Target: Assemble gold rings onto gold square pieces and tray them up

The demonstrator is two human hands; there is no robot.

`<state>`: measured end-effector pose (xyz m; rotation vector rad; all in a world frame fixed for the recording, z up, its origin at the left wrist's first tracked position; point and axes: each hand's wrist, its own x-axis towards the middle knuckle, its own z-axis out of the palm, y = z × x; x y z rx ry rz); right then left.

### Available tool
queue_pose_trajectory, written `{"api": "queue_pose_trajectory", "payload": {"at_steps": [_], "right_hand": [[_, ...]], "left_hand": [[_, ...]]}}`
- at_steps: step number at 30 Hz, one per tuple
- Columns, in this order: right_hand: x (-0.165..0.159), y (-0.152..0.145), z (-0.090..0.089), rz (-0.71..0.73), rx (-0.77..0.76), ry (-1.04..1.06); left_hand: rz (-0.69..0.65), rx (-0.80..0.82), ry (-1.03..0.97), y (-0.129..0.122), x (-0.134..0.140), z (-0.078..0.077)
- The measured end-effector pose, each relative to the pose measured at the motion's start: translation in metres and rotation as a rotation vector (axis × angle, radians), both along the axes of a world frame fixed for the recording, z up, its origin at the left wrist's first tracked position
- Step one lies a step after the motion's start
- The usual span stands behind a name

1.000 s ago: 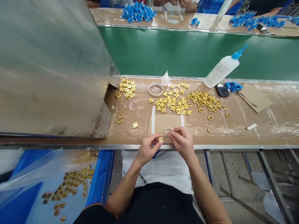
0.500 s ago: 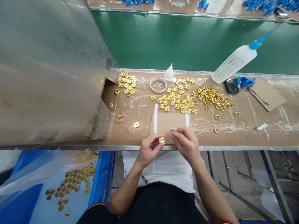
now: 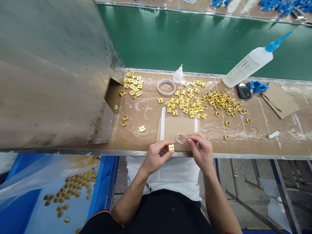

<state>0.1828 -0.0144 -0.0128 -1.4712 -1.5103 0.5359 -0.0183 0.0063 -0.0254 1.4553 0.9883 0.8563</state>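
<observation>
Lower centre, the right hand (image 3: 202, 152) has slid rightward, baring the round dish (image 3: 177, 138), seemingly its work spot; its grip is unclear. The left hand (image 3: 155, 156) pinches a gold piece (image 3: 171, 148).

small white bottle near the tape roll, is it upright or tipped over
Upright: the small white bottle rests base-down on the cardboard-covered bench, its narrow nozzle pointing up.

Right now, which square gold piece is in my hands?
The square gold piece pinched in your left hand; the other square pieces on the worktop lie untouched.
</observation>
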Motion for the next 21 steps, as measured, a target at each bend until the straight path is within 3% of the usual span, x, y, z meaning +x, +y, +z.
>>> {"api": "queue_pose_trajectory", "payload": {"at_steps": [4,8,21], "right_hand": [[-0.005,-0.003,-0.01,-0.164,-0.071,0.235],[-0.007,-0.002,-0.011,-0.231,-0.13,0.362],[-0.012,0.002,-0.007,-0.281,-0.086,0.412]], "left_hand": [[0.004,-0.028,0.018,0.001,0.001,0.001],[-0.017,-0.051,0.038,0.002,0.001,0.0],[-0.082,-0.093,0.054,0.003,0.006,-0.001]]}}
